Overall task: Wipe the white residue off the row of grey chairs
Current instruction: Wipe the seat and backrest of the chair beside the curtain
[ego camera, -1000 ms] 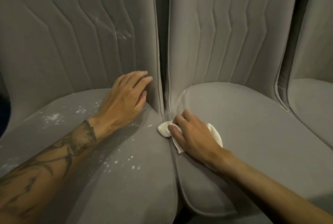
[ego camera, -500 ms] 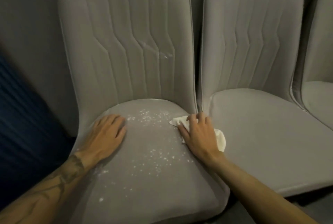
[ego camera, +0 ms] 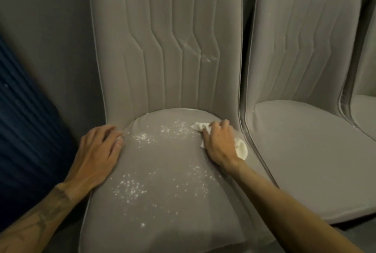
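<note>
A head-camera view looks down on a row of grey upholstered chairs standing side by side. The nearest chair [ego camera: 162, 53] fills the centre of the frame, its tall backrest stitched with vertical zigzag seams. White residue [ego camera: 130, 188] is scattered over its seat in powdery specks: one patch near the back of the seat, a denser patch lower centre, and thinner flecks toward the lower right of the cushion. A faint white smear [ego camera: 205, 58] also marks the backrest, right of centre. The right hand [ego camera: 219, 142] lies at the back right corner of this seat, palm down, its fingers curled over a crumpled white cloth [ego camera: 241, 148] and pressing it onto the fabric; the cloth pokes out above the fingertips and bulges from under the outer edge of the hand. The left hand [ego camera: 97, 151] rests on the seat's left edge, centre left in the frame, palm down with fingers straight and slightly spread, holding nothing; its forearm, bearing a dark tattoo, runs to the lower left corner. A second chair [ego camera: 305, 59] stands just beside, on the right, and a sliver of a third chair [ego camera: 366, 110] shows at the right edge. A dark blue ribbed surface [ego camera: 24, 130] occupies the left edge.
</note>
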A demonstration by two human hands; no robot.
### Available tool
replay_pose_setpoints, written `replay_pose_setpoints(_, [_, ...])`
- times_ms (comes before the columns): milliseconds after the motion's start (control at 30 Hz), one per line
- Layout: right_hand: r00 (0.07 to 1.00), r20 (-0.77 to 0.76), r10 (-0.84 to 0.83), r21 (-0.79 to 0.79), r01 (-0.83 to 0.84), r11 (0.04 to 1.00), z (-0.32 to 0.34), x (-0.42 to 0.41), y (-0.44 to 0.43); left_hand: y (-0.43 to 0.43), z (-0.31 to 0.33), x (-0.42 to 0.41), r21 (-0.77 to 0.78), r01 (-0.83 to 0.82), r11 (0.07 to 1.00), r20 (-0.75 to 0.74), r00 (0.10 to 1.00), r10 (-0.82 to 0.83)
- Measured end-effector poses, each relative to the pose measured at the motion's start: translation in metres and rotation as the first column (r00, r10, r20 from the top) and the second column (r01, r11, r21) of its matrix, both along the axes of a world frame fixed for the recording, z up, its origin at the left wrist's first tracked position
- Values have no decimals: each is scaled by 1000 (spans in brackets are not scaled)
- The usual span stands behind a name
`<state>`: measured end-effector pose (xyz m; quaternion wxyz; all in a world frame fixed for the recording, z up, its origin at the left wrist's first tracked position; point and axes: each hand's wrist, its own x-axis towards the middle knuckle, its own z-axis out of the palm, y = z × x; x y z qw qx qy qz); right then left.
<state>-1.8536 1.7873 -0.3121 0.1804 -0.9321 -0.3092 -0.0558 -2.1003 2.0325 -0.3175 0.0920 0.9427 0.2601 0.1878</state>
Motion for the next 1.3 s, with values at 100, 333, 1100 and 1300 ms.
replay_pose_setpoints(100, [995,37,97,-59,-95,994,2,21,3,0,-6,1,-15,-58,998,8,998,58])
replay_pose_setpoints(333, [997,21,71,0,-71,997,-5,39,39,-7,-6,-11,-91,-67,994,-31,997,64])
replay_pose_setpoints(1100, [995,86,52,-33,-49,998,-3,60,32,-28,-13,-6,-140,-220,965,-56,975,214])
replay_pose_setpoints(1300, [898,13,440,37,-440,897,-12,14,55,-29,-14,-5,-89,-213,973,-50,977,209])
